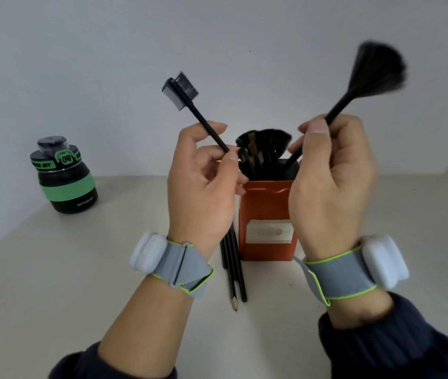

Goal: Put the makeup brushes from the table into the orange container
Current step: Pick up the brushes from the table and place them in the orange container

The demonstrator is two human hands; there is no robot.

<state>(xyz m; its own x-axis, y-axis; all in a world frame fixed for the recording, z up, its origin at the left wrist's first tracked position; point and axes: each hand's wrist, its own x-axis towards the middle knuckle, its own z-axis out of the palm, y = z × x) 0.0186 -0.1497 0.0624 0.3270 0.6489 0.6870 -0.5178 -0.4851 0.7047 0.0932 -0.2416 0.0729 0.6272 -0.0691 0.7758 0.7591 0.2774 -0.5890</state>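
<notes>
Orange container [268,214]: upright on the table, between the two raised hands, with a pale label on its near face
Brushes inside [262,151]: a cluster of dark heads and handles stands out of the open top, one wide fan-shaped head among them
Comb brush [180,90]: black, thin handle, double-sided comb and bristle head pointing up and to the left, held above the table
Left hand [203,187]: thumb and fingertips curled and pinching the lower part of the comb brush handle, just left of the container top
Fan brush [376,69]: black, wide spread bristles, blurred, tilted up to the right, its handle end reaching down near the container opening
Right hand [332,181]: fingers curled round the fan brush handle, raised beside the container on its right
Brushes on table [235,272]: a few dark slim handles lying side by side just left of the container base, partly hidden by the left wrist; one has a pencil-like sharpened tip
Wrist bands [179,265]: grey straps with bright green edging and white pods, one on each wrist
Bottle [63,176]: black and green, standing well apart at the far left
Table [53,283]: pale, plain surface against a white wall
</notes>
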